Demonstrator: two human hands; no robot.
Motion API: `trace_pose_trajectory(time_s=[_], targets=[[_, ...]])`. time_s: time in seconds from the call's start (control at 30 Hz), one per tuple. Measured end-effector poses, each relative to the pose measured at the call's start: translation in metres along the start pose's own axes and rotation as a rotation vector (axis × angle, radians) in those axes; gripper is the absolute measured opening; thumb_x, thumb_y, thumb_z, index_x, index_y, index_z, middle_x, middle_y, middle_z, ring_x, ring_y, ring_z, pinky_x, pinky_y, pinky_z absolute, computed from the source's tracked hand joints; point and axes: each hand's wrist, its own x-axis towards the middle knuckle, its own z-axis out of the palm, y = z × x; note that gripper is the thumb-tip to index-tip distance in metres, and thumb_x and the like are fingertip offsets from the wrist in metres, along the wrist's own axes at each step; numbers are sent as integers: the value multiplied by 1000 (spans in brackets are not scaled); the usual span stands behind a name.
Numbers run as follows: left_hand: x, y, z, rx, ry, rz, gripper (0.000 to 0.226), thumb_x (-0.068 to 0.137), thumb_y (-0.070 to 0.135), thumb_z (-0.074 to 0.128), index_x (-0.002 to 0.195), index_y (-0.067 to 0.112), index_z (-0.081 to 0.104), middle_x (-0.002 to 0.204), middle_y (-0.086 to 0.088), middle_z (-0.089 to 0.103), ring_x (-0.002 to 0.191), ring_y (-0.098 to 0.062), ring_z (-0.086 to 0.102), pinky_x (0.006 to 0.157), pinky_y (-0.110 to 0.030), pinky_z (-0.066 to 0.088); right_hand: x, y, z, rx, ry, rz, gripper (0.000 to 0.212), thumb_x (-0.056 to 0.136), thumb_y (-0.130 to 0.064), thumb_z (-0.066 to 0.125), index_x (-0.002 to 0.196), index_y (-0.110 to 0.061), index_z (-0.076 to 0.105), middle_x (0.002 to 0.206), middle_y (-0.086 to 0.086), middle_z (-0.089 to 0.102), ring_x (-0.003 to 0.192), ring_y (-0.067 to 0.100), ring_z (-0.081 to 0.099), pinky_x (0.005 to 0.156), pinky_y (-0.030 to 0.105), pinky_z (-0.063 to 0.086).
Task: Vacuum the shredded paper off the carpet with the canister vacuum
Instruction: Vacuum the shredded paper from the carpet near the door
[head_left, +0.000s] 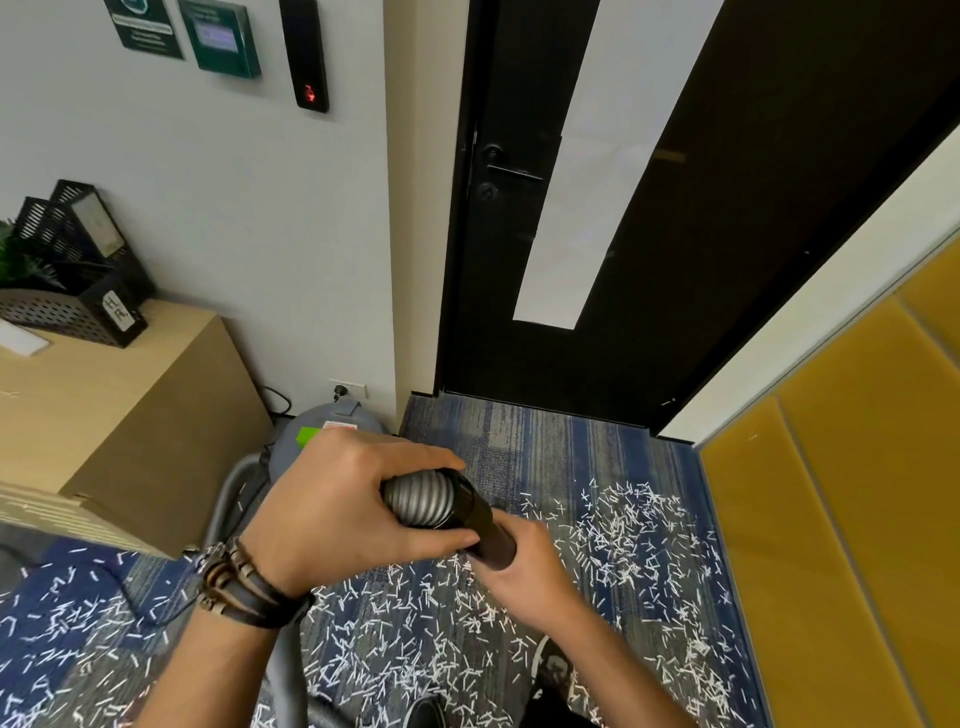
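1. Shredded paper (623, 545): strewn over carpet (519, 441) below and right of both hands, thickest toward yellow panel (857, 467). No cleared patch visible.
2. Hose (418, 501): L hand (337, 514) curls round ribbed grey section just behind black cuff (480, 519). R hand (524, 566) wraps cuff's open end from below. Held above floor.
3. Canister vacuum (332, 426): grey body behind L hand, by wall (260, 260); plug sits in outlet (348, 388).
4. Step (est.): prep. Hose end bare, suction pass not begun.
5. Next (est.): fit wand/nozzle or lower cuff to paper. Req. firm two-hand grip, cuff mouth angled down.
6. Obscured: canister mostly behind L hand; switch and on/off state can't tell; R fingers partly behind cuff; no nozzle in view.
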Motion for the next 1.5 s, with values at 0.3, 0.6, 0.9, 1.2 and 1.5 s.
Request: trace_pose_trajectory(time_s=[0.3,0.6,0.9,1.2,1.5], targets=[[13,-6,16,8,-45,37,50,67,58,94,109,37,79,97,23,77,88,9,71,80,-20,57,8,10,-9,-42,29,43,10,86,-14,75,93,-20,70,72,-5,64,61,1,55,56,17,40],[13,-4,20,-74,-47,33,52,67,66,87,108,34,82,94,31,73,88,19,66,84,-7,51,-12,13,-9,-14,93,62,24,86,-11,76,96,-32,71,76,-6,67,64,0,58,57,15,43],[17,2,24,-26,-53,69,48,69,63,85,107,35,80,92,23,76,83,8,69,76,-20,55,-2,16,-13,-55,86,65,18,85,-10,75,102,-17,73,76,-2,67,59,0,56,53,18,43],[8,0,31,-68,-76,40,48,67,63,88,106,35,81,94,24,76,87,14,68,81,-13,54,-18,28,-6,-11,95,59,18,86,-12,75,102,-21,73,77,-3,68,62,2,58,58,17,43],[4,-2,35,1,-30,35,50,66,55,96,109,34,81,98,23,77,89,10,70,84,-19,56,-7,19,-15,-79,53,29,16,86,-9,74,97,-20,71,72,-8,63,58,-3,55,53,14,39]])
